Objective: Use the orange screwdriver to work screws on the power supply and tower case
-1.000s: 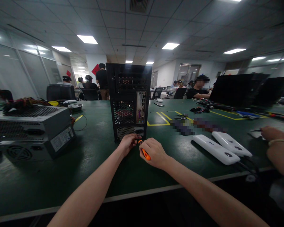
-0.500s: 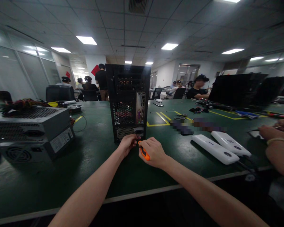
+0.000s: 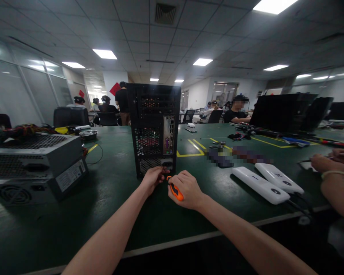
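Observation:
A black computer case stands upright on the green table, its rear panel facing me. At its lower edge, by the power socket, my left hand has its fingers bent together in a pinch; whatever is between them is too small to make out. Just to the right, my right hand is wrapped round the orange-and-black handle of a screwdriver. The handle's front end points toward the left fingertips and the case. I cannot make out the shaft or its tip.
Grey power supplies are stacked on the left with loose cables on top. A metal bowl sits behind them. White power banks lie to the right, before another person's hands. More black cases stand farther right.
The view has tilted up slightly, so the case and table sit lower. My right hand and the screwdriver have drawn back a little from the case. My left hand keeps its place by the case.

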